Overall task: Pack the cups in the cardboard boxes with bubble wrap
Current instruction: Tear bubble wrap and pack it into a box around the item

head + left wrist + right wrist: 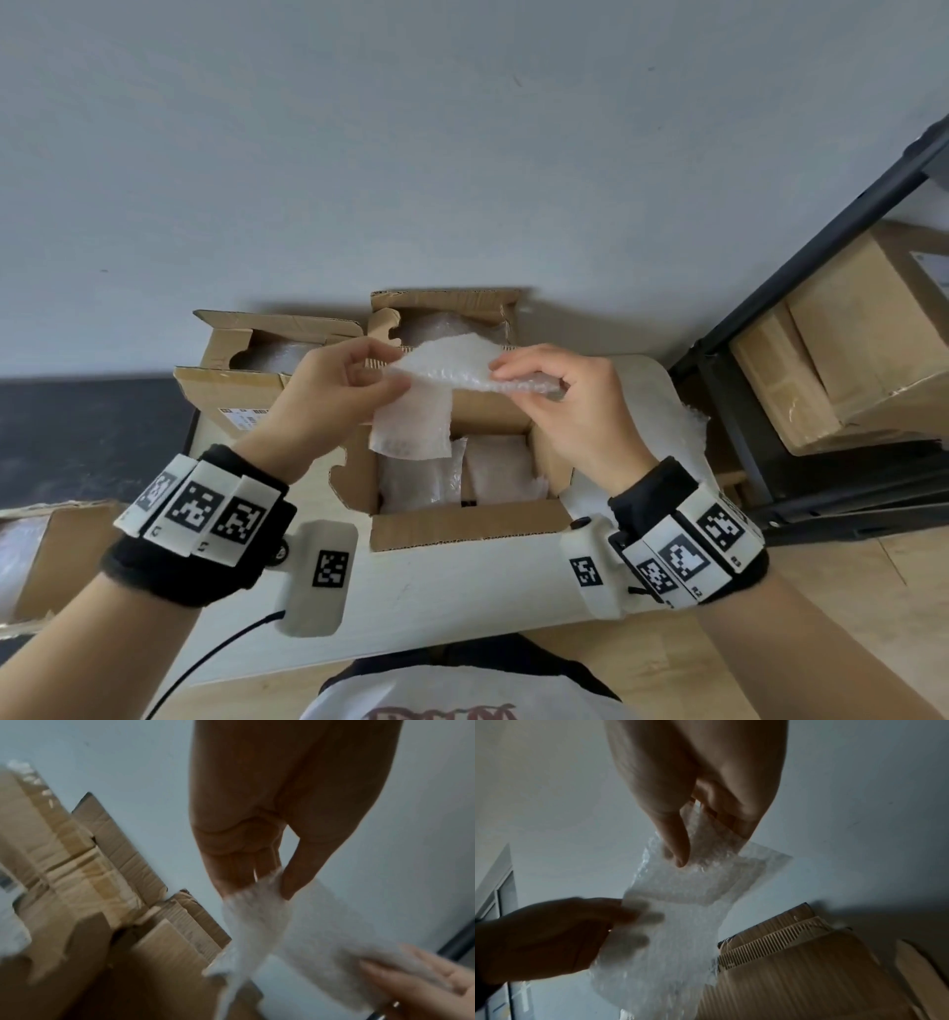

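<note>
We hold a sheet of bubble wrap [441, 375] in the air above the open cardboard box [462, 529] at the middle of the tabletop [462, 591]. Our left hand [328, 395] pinches the sheet's edge at 9 o'clock between thumb and fingers, and our right hand [570, 406] pinches the opposite edge at 3 o'clock, fingers curled under the plastic. The two hands are apart, with the wrap stretched between them and one flap hanging down toward 6 o'clock over the box's opening.

Inside that box we see two bundles wrapped in bubble wrap [411, 478], side by side; what they contain we cannot tell. From this box, at 12 o'clock a second box [447, 308] stands open against the wall, with more wrap showing in it, and at 10 o'clock a third box [241, 370] sits with its flaps up. More loose wrap [688, 431] lies on the tabletop at 3 o'clock from the middle box.

In the left wrist view our left hand [257, 841] grips the sheet [257, 914] at its fingertips, with the right hand [421, 983] at 4 o'clock. In the right wrist view the right hand [700, 791] pinches the sheet [680, 902] from above and the left hand [544, 939] holds it at 8 o'clock.

At 3 o'clock in the head view a dark metal shelf [744, 401] holds larger cartons [847, 349].
</note>
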A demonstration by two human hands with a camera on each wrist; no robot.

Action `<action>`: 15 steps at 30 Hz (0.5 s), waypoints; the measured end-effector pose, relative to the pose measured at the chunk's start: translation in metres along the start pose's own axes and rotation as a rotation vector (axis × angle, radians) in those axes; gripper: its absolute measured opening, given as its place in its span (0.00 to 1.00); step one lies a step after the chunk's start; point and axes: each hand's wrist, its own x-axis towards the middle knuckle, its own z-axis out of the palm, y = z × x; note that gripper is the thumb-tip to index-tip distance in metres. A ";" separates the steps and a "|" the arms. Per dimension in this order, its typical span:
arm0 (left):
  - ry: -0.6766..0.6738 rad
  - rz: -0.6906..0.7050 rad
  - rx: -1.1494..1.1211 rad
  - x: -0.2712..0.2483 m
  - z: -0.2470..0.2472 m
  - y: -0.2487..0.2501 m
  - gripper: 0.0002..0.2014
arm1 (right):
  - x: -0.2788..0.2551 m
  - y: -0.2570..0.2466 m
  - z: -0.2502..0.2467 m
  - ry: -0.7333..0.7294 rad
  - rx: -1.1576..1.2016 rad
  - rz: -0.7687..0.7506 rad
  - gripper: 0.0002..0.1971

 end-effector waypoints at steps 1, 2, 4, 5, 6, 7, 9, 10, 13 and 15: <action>0.053 0.101 0.138 -0.001 -0.001 -0.004 0.05 | 0.000 0.003 -0.003 0.001 -0.013 -0.002 0.09; 0.090 0.236 0.293 -0.002 -0.001 -0.007 0.08 | 0.000 0.008 -0.007 -0.001 -0.029 -0.003 0.09; 0.090 0.546 0.586 -0.004 -0.001 -0.017 0.12 | -0.001 0.020 -0.013 -0.023 -0.078 0.002 0.11; 0.071 0.681 0.705 -0.005 -0.001 -0.023 0.12 | -0.004 0.026 -0.013 -0.044 -0.115 0.008 0.11; 0.055 0.780 0.794 -0.006 -0.001 -0.030 0.11 | -0.007 0.033 -0.012 -0.074 -0.161 0.014 0.11; 0.039 0.838 0.859 -0.007 -0.002 -0.036 0.09 | -0.011 0.041 -0.010 -0.111 -0.222 0.012 0.11; -0.038 0.899 0.967 -0.008 -0.001 -0.051 0.08 | -0.019 0.055 -0.004 -0.200 -0.400 -0.047 0.11; -0.103 0.933 1.022 -0.009 0.003 -0.059 0.08 | -0.023 0.061 -0.001 -0.252 -0.495 -0.106 0.11; -0.260 1.049 1.143 -0.013 0.012 -0.078 0.05 | -0.028 0.071 0.007 -0.326 -0.740 -0.353 0.09; -0.212 1.090 1.158 -0.011 0.012 -0.083 0.05 | -0.027 0.074 0.007 -0.265 -0.842 -0.509 0.07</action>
